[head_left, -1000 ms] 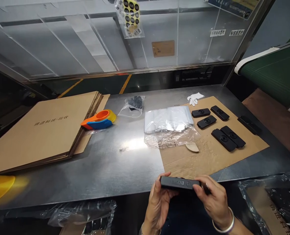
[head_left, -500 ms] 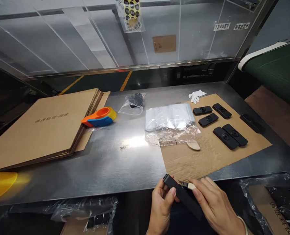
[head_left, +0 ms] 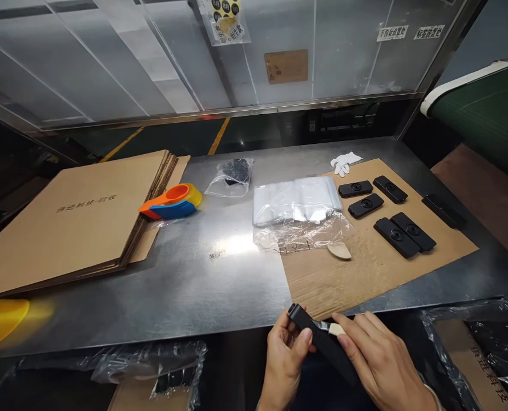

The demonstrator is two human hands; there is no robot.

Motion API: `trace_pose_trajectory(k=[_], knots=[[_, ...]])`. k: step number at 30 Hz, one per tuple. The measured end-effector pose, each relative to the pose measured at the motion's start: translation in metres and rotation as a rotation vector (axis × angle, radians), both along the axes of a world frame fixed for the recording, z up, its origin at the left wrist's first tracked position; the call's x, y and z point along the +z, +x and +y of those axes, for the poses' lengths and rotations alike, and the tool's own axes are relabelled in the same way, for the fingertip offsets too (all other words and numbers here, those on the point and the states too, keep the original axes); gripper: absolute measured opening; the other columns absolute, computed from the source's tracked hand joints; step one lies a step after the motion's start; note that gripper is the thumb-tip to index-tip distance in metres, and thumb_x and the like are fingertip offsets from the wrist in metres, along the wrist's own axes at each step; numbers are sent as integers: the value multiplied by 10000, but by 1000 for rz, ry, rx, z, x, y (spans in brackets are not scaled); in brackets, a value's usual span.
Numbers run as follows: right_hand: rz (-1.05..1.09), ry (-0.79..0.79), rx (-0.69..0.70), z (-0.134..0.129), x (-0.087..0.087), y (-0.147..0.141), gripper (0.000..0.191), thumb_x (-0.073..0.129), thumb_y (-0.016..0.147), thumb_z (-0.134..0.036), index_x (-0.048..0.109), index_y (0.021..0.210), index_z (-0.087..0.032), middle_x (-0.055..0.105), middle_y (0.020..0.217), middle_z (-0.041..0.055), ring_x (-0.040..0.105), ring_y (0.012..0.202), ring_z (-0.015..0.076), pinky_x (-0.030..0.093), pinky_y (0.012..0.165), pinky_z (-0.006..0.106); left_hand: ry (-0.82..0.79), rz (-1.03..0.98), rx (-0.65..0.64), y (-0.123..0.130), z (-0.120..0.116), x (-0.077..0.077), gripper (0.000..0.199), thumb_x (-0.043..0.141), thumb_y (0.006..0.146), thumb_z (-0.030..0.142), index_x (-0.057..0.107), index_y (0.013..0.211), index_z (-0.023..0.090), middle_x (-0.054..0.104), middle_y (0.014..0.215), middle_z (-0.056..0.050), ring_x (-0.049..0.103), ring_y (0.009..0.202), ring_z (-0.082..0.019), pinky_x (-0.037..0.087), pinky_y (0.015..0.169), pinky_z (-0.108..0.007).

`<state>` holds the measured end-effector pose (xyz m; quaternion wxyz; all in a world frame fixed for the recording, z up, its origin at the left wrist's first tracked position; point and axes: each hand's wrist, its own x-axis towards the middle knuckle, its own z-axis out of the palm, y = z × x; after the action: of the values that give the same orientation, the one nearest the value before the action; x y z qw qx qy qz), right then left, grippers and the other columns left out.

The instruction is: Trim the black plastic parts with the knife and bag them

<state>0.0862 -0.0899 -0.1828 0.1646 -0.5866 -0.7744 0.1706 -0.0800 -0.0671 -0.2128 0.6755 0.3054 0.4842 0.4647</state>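
Observation:
Near the bench's front edge, my left hand [head_left: 283, 357] grips a long black plastic housing [head_left: 329, 345], thumb on top and fingers beneath. The housing slants from upper left to lower right. My right hand [head_left: 376, 354] is closed around a small knife [head_left: 334, 329] with a cream handle, and its metal blade meets the housing's upper side edge. Most of the handle is hidden by my fingers. Beyond my hands, several similar black housings [head_left: 396, 235] with round centres lie on a cardboard sheet [head_left: 348, 288].
Clear plastic bags [head_left: 297, 202] and a wooden piece [head_left: 338, 251] rest near the sheet's left side. A white glove [head_left: 345, 162] lies behind. Leftward are a tape dispenser [head_left: 170, 201], a bag with black parts [head_left: 237, 172] and stacked cardboard [head_left: 87, 205]. Plastic-lined boxes [head_left: 479, 362] flank me below.
The knife blade has turned and now lies closer against the housing's edge. Both hands keep their hold. The whole view has shifted slightly.

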Motion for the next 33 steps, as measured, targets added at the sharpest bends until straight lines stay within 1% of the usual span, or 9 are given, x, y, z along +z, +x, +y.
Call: trace_pose_trajectory(k=[7,12,16,18,20,23,26,29,33], knots=[[-12,19,-3,-2,0,1,325,355,916,-288,540,1164,-190,604,780,68,543,714,197,436,616,302,-6,9,-34,-2,-1,0,407,658,714,346,557,1046,133,636,877,-86,518,672,-128,448,573,-215],[-15,41,-2,-3,0,1,335,335,923,-285,539,1167,-179,602,768,61,543,703,190,435,596,298,-2,33,-31,-2,0,0,423,669,695,369,569,1032,133,630,832,-66,510,636,-115,440,540,-201],[-29,56,-40,0,-8,2,335,316,929,-306,558,1132,-197,600,750,48,551,700,191,433,583,297,8,10,-38,-2,-3,1,457,677,675,395,573,1034,131,626,811,-63,540,688,-145,449,565,-216],[-31,23,-75,2,-12,4,331,312,931,-324,575,1097,-210,600,738,41,556,703,190,433,584,294,14,-14,-39,-2,-4,0,479,684,663,404,573,1035,122,627,823,-74,550,714,-165,448,560,-224],[7,-18,-98,4,-14,6,325,308,935,-330,577,1082,-223,604,744,33,558,709,182,434,593,285,15,-33,-43,-2,-4,-2,476,678,674,401,568,1042,119,619,816,-70,538,691,-152,439,548,-222],[79,-39,-98,5,-12,8,313,308,939,-325,558,1106,-236,611,782,31,556,718,170,434,621,279,12,-55,-60,-1,-4,-5,436,648,712,394,558,1049,131,596,792,-44,491,627,-110,418,524,-208],[101,-16,-66,3,-5,8,312,316,937,-310,547,1127,-224,610,782,38,552,720,171,429,631,279,2,-53,-76,-1,-3,-6,406,639,722,400,559,1026,143,593,811,-39,488,646,-107,418,534,-202],[87,20,-28,1,-1,6,316,325,932,-301,555,1123,-199,608,769,49,549,716,176,427,630,281,-14,-26,-77,0,-4,-4,411,652,708,403,560,1007,137,581,782,-29,490,651,-106,419,535,-195],[40,57,-8,2,-1,3,328,321,931,-298,560,1127,-187,605,760,57,545,707,184,427,617,287,-29,-1,-69,1,-4,-1,459,680,672,412,563,1004,118,559,751,-20,470,611,-94,418,510,-187]])
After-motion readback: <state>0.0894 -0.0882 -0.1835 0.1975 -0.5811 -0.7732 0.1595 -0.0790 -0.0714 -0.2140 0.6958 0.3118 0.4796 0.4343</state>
